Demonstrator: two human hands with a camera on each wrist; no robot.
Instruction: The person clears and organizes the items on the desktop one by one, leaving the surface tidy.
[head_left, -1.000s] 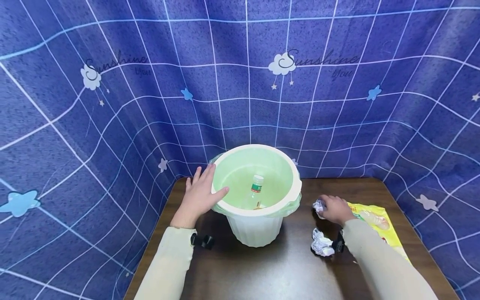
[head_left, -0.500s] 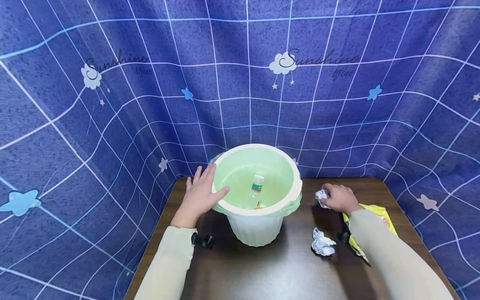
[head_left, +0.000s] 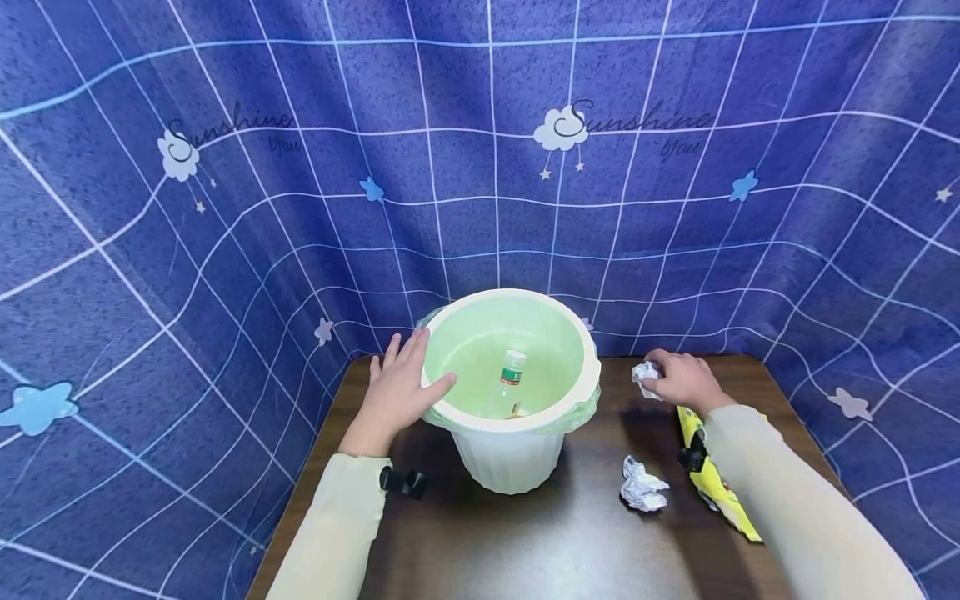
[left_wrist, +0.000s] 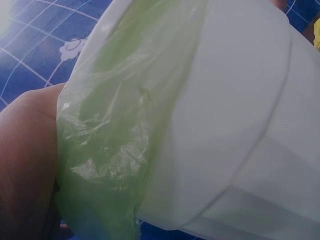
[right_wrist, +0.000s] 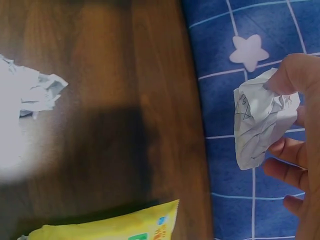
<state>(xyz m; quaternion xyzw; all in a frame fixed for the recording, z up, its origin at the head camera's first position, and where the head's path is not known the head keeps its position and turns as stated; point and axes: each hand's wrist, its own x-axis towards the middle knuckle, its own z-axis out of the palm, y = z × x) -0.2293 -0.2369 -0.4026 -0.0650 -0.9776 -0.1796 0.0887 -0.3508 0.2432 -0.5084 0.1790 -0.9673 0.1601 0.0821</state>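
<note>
Paper ball [head_left: 643, 377] pinched in R fingers [right_wrist: 286, 172], now higher above tbl [head_left: 510, 542] vs. before.

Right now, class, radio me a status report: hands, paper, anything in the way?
Left hand at rim of bin. Right hand gripping crumpled paper, held above table. Nothing visible in between crumpled paper and bin.

Lighting: bright in head view, dimmer in left-wrist view.
Glare is reflected by the table [head_left: 555, 554]; dark shadows are cast across it.
</note>
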